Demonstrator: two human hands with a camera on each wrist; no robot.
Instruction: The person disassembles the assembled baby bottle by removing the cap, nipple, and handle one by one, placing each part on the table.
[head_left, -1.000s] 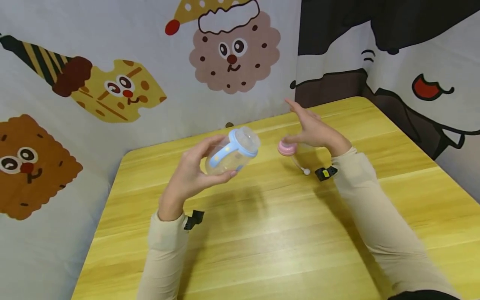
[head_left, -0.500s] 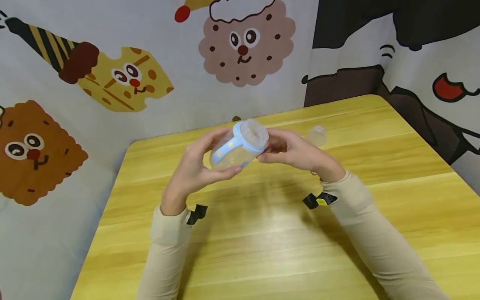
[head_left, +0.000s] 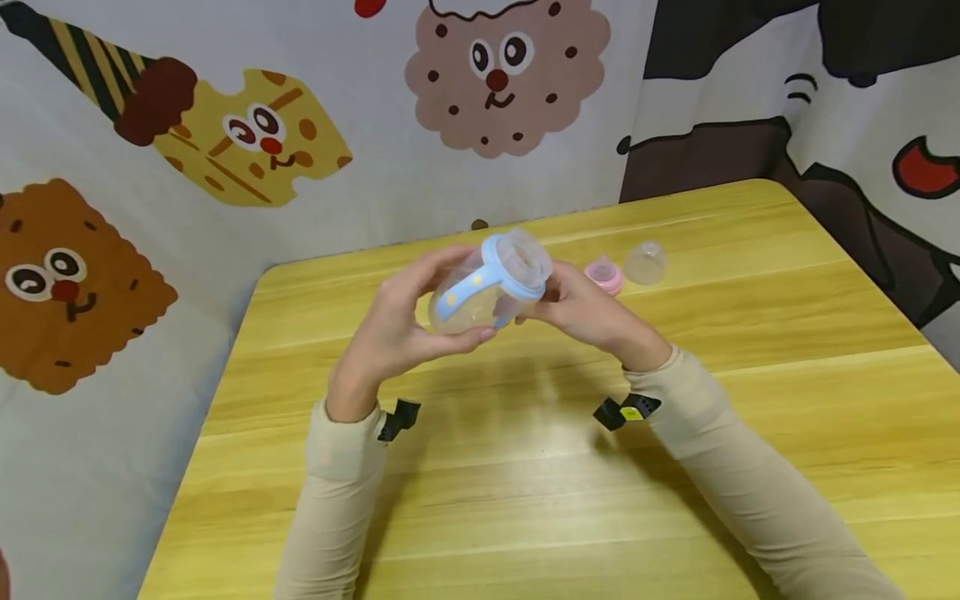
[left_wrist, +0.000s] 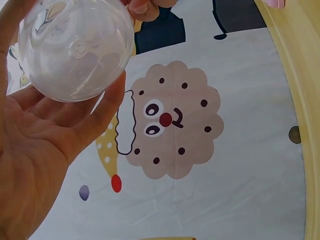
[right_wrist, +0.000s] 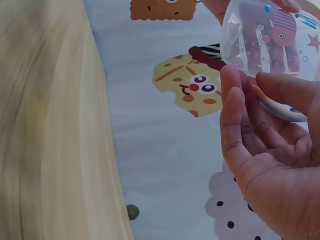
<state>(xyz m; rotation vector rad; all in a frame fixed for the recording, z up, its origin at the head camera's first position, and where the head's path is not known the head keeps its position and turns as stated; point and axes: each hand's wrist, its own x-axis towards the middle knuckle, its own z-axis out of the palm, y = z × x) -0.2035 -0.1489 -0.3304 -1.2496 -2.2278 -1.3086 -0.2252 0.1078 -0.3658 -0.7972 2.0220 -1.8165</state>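
A clear baby bottle [head_left: 468,304] with a blue handle ring [head_left: 491,265] is held tilted above the table, its open neck toward the upper right. My left hand [head_left: 408,317] grips its body; the left wrist view has the round bottle base [left_wrist: 77,55] between thumb and fingers. On the other side, my right hand [head_left: 588,312] is at the ring, fingertips partly hidden behind the bottle. In the right wrist view the right thumb and curled fingers pinch the blue handle [right_wrist: 280,109], below a printed pink sea creature.
Behind my right hand, a pink collar with a teat [head_left: 604,273] lies on the wooden table [head_left: 510,500]. A clear dome cover [head_left: 645,263] stands to its right. A cartoon-printed cloth [head_left: 360,225] hangs behind the table.
My right hand has moved left from over the pink collar to the blue ring and taken hold of its handle. The bottle stays in my left hand; the head view has shifted slightly.
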